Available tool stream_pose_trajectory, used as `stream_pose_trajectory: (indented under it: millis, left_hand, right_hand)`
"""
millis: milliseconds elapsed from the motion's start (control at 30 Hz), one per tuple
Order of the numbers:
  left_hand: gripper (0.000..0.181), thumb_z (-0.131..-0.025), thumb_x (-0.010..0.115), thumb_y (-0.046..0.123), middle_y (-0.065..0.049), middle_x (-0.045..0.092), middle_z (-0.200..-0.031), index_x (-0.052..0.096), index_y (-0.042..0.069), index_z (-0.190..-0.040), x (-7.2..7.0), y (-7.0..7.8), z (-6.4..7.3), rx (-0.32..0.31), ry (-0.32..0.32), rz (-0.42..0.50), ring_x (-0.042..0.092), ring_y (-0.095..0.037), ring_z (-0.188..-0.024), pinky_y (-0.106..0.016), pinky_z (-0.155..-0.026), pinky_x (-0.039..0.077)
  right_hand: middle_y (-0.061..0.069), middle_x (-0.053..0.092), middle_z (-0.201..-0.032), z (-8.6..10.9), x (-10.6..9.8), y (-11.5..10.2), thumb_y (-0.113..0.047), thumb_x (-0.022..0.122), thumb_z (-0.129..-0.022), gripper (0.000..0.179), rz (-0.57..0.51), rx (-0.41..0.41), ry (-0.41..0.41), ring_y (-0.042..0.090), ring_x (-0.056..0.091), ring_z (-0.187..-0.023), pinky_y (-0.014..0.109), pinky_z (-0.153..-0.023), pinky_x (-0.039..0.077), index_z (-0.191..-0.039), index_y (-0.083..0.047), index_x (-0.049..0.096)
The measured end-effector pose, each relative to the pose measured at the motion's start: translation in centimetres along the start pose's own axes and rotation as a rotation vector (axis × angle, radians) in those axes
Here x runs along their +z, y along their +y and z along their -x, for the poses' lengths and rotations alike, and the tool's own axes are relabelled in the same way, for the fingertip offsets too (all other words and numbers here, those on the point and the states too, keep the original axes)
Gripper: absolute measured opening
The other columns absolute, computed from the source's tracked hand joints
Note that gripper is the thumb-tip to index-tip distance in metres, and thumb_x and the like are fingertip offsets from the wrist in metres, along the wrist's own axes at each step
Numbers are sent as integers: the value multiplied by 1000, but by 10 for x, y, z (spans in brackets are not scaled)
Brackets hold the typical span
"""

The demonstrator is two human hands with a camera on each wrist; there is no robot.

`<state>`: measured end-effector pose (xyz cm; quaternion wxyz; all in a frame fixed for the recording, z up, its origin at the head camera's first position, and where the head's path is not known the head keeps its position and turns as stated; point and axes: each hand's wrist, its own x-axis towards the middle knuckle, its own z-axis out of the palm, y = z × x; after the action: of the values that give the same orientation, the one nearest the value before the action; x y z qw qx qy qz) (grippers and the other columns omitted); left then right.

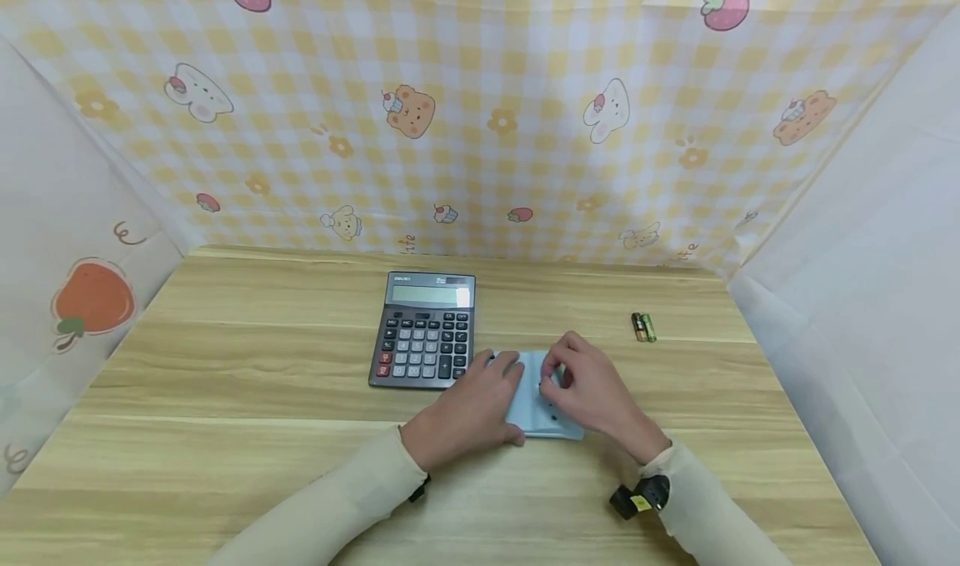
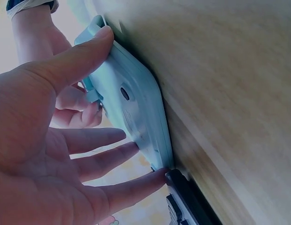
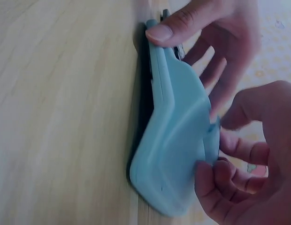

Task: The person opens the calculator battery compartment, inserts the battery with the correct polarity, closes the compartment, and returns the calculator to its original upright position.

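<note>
A light-blue wedge-shaped plastic device lies on the table with small dark round spots on its upper side. My left hand steadies it, thumb on the near edge and fingers spread toward the far edge. In the left wrist view a dark oval foot shows on the device. My right hand bends over its right half, thumb and fingertips pinching a raised light-blue cover on the thick end. The right fingers partly hide this cover in the head view.
A grey desk calculator lies face up, just left of the device and beside my left fingers. Two small batteries lie side by side at the back right. A yellow checked cloth hangs behind the wooden table.
</note>
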<state>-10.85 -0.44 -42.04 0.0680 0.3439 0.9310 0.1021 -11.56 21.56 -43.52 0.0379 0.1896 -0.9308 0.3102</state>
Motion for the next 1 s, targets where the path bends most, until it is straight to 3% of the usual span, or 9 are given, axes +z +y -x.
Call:
stream_pose_trajectory:
  millis: [167,333,533,800,1000]
  left_hand:
    - [99,-84,94,57,-20,56,-158,59,-4,-154,0,0,1,10,8,-6,55,-40,-142,-51,-122,44]
    - [100,-83,94,57,-20,56,-159,58,-4,-154,0,-1,1,11,7,1,55,-42,-142,-52,-122,43]
    - [100,-84,94,57,-19,54,-161,57,-2,-156,-1,-1,1,-1,-9,15,53,-43,-144,-52,-122,43]
    - [102,-84,94,57,-19,53,-162,56,-2,-157,-1,-1,1,-11,-12,31,53,-44,-144,-52,-122,44]
    - [102,-84,94,57,-19,52,-163,55,-2,-158,0,-2,1,-22,-20,50,51,-44,-146,-53,-123,42]
  right_hand:
    - [-7,61,-105,6,-8,12,-16,82,-94,10,-83,-55,-48,9,53,-75,26,-63,48,-96,-22,75]
    - [-6,61,-119,10,-18,22,-21,87,-92,22,-162,-85,-143,15,59,-88,29,-72,56,-111,-21,77]
    - [-3,61,-130,13,-23,29,-13,88,-89,35,-201,-117,-193,19,63,-97,34,-79,62,-122,-19,77]
    - [-3,63,-124,14,-21,35,-10,90,-88,55,-236,-101,-187,18,63,-97,33,-80,61,-139,-11,68]
    - [-1,62,-115,14,-20,37,-13,90,-87,52,-240,-72,-187,18,64,-92,32,-78,60,-135,-12,69]
